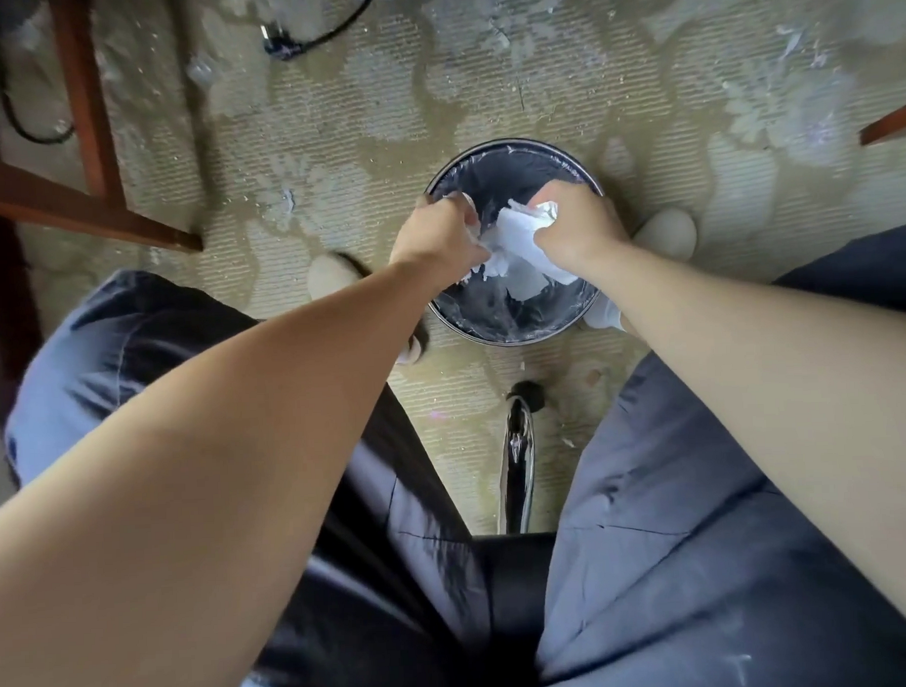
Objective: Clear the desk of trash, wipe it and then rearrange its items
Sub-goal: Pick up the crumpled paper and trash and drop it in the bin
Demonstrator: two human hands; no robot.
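A round waste bin [506, 159] lined with a dark plastic bag stands on the carpet between my feet. Over its opening, my left hand [434, 236] and my right hand [575, 226] both grip crumpled white paper [514, 238]. The left hand is closed on the paper's left part, the right hand on its upper right part. The paper hangs inside the bin's rim. More white scraps lie lower in the bin, partly hidden by the held paper.
I sit on a black chair; its chrome leg and caster [518, 443] point toward the bin. Wooden desk legs [85, 99] stand at the left, another wooden edge [890, 122] at the right. A black cable and plug [296, 43] lie on the littered carpet.
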